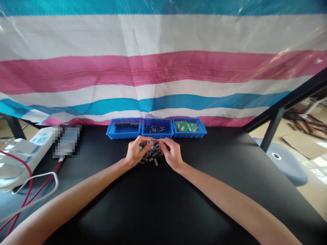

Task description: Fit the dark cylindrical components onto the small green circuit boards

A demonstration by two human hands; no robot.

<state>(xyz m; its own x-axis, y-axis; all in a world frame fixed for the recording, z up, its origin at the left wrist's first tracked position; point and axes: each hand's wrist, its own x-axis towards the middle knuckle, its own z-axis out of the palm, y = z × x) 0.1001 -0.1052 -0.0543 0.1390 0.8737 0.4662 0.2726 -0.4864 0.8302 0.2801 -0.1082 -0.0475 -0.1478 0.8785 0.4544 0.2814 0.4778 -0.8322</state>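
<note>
A small pile of dark cylindrical parts and thin metal pins [154, 153] lies on the black table, just in front of the blue bins. Over its left side is my left hand [138, 150], its thumb and fingers drawn together; a speck of green shows by its palm. From the right, my right hand [172, 153] pinches at the pile's far edge, fingertips close to those of the left. Whatever the fingertips hold is too small to make out. The hands partly hide the pile.
Behind the pile, three blue bins stand in a row: the left bin [123, 136] with dark cylinders, the middle bin [157, 135] with thin pins, the right bin [190, 135] with green packets. At left are a power strip [38, 139] and cables [30, 183]. A striped sheet [163, 68] hangs behind.
</note>
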